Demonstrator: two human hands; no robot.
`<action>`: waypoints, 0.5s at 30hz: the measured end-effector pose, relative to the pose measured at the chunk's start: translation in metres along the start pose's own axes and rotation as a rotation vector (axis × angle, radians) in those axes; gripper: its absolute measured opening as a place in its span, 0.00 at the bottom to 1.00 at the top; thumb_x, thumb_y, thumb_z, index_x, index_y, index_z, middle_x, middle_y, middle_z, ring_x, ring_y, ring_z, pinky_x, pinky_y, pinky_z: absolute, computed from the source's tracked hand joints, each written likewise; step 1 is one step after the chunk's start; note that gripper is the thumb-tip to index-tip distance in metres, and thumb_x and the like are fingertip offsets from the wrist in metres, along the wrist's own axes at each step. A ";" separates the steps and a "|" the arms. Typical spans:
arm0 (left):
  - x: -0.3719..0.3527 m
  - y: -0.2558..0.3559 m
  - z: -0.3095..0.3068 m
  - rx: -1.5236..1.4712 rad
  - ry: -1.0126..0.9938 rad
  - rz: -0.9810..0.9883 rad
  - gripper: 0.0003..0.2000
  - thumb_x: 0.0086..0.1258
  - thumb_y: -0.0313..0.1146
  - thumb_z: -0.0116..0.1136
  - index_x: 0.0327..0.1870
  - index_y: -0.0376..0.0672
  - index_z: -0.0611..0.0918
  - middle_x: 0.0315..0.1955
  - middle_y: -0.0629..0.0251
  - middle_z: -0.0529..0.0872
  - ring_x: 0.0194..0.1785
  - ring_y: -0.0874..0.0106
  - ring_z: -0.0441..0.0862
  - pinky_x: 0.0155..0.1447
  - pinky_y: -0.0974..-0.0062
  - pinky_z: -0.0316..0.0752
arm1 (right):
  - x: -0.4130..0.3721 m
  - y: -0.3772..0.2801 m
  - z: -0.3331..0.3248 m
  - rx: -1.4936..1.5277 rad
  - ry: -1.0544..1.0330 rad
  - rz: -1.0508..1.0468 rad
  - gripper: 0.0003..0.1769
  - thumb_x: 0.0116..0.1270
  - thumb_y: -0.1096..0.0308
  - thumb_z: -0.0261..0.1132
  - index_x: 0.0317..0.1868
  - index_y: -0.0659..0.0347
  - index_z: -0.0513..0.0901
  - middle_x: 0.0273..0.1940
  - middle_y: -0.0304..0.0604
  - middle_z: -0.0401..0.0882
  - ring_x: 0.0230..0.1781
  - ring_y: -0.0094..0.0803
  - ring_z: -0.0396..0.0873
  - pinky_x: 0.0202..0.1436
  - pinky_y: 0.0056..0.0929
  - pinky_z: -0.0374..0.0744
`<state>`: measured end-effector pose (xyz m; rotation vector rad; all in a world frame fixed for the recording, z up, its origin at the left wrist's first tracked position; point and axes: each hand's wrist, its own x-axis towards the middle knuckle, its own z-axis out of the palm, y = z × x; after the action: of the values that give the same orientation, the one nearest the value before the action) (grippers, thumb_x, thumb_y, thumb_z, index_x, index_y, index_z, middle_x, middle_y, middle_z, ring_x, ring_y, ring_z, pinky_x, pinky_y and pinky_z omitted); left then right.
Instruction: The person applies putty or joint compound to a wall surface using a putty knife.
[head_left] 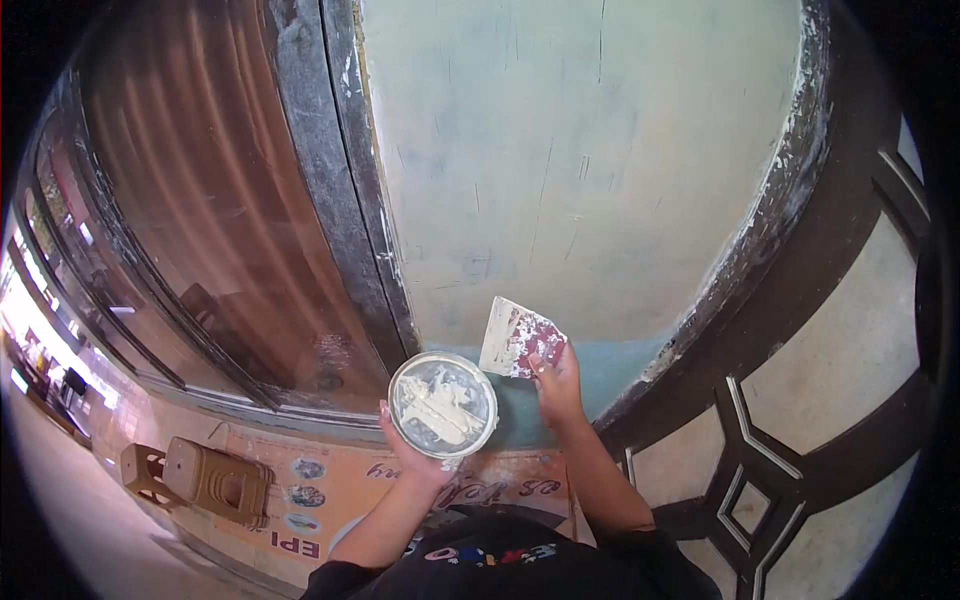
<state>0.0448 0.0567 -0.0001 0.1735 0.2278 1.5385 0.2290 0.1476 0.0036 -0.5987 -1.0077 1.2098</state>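
My left hand [412, 455] is closed on the lower left rim of a round shallow container [441, 405], with pale paste smeared inside it. In my right hand [558, 386] is a flat, roughly square scraper [519, 338], dark red and partly covered with whitish paste. The scraper is just right of the container, apart from it, in front of the lower part of a pale panel [590, 180]. The panel has thin dark scratches and a blue-green strip along its bottom.
A dark frame post [345, 180] and glazing with a brown curtain [190, 150] stand at left. Brown plastic stools [215, 480] are at lower left, on a printed orange banner [350, 490]. At right is a dark wooden door [700, 410] with pale insets.
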 end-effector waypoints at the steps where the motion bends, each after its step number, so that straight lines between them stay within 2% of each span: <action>1: -0.001 -0.001 0.008 0.046 0.029 0.010 0.38 0.65 0.70 0.41 0.70 0.52 0.68 0.68 0.61 0.70 0.67 0.55 0.69 0.67 0.49 0.67 | -0.001 -0.001 0.001 -0.051 -0.012 -0.021 0.17 0.70 0.76 0.58 0.58 0.65 0.70 0.51 0.41 0.77 0.50 0.24 0.76 0.57 0.26 0.74; 6: 0.012 -0.008 0.011 0.050 0.007 0.038 0.38 0.65 0.70 0.40 0.69 0.52 0.69 0.67 0.61 0.71 0.67 0.56 0.69 0.67 0.49 0.67 | -0.009 -0.007 0.003 -0.216 -0.080 -0.119 0.13 0.70 0.74 0.59 0.53 0.66 0.71 0.46 0.40 0.77 0.46 0.24 0.75 0.53 0.28 0.75; 8: 0.013 -0.009 0.016 0.033 0.066 0.064 0.38 0.65 0.69 0.40 0.69 0.52 0.69 0.66 0.61 0.71 0.66 0.55 0.71 0.67 0.49 0.67 | -0.016 -0.001 -0.003 -0.542 -0.137 -0.180 0.11 0.68 0.72 0.61 0.48 0.65 0.73 0.43 0.44 0.77 0.41 0.29 0.76 0.48 0.30 0.76; 9: 0.017 -0.010 0.019 0.032 0.068 0.066 0.38 0.65 0.69 0.40 0.69 0.52 0.69 0.66 0.61 0.71 0.66 0.55 0.71 0.67 0.49 0.67 | -0.017 -0.002 -0.008 -0.784 -0.178 -0.306 0.13 0.65 0.72 0.62 0.49 0.63 0.75 0.43 0.50 0.77 0.40 0.42 0.78 0.47 0.37 0.77; 10: 0.020 -0.011 0.020 0.021 0.053 0.060 0.37 0.66 0.69 0.40 0.69 0.52 0.69 0.66 0.60 0.72 0.66 0.55 0.71 0.67 0.49 0.68 | -0.018 -0.003 -0.014 -0.784 -0.181 -0.303 0.13 0.65 0.72 0.62 0.49 0.63 0.75 0.43 0.50 0.77 0.40 0.42 0.78 0.47 0.37 0.77; 12: 0.024 -0.010 0.015 0.013 0.042 0.056 0.37 0.66 0.68 0.41 0.69 0.51 0.69 0.66 0.60 0.72 0.65 0.55 0.72 0.66 0.49 0.68 | -0.020 -0.003 -0.032 -1.158 -0.459 -0.454 0.16 0.62 0.77 0.60 0.51 0.63 0.76 0.44 0.52 0.77 0.45 0.48 0.79 0.50 0.42 0.77; 13: 0.027 -0.009 0.014 0.025 -0.018 0.029 0.37 0.66 0.67 0.41 0.69 0.51 0.69 0.65 0.59 0.72 0.65 0.55 0.72 0.66 0.48 0.69 | -0.015 -0.007 -0.037 -1.162 -0.461 -0.343 0.22 0.56 0.78 0.61 0.54 0.61 0.77 0.46 0.54 0.76 0.46 0.56 0.77 0.51 0.46 0.77; 15: 0.024 -0.007 0.015 0.002 -0.122 -0.032 0.36 0.67 0.65 0.42 0.69 0.49 0.69 0.65 0.58 0.73 0.65 0.54 0.72 0.64 0.46 0.71 | -0.013 -0.022 -0.042 -1.166 -0.495 -0.345 0.22 0.55 0.78 0.62 0.53 0.61 0.77 0.45 0.53 0.76 0.46 0.54 0.77 0.50 0.44 0.77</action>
<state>0.0563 0.0808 0.0119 0.2635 0.1347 1.4905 0.2756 0.1346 -0.0014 -0.9659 -2.1578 0.3513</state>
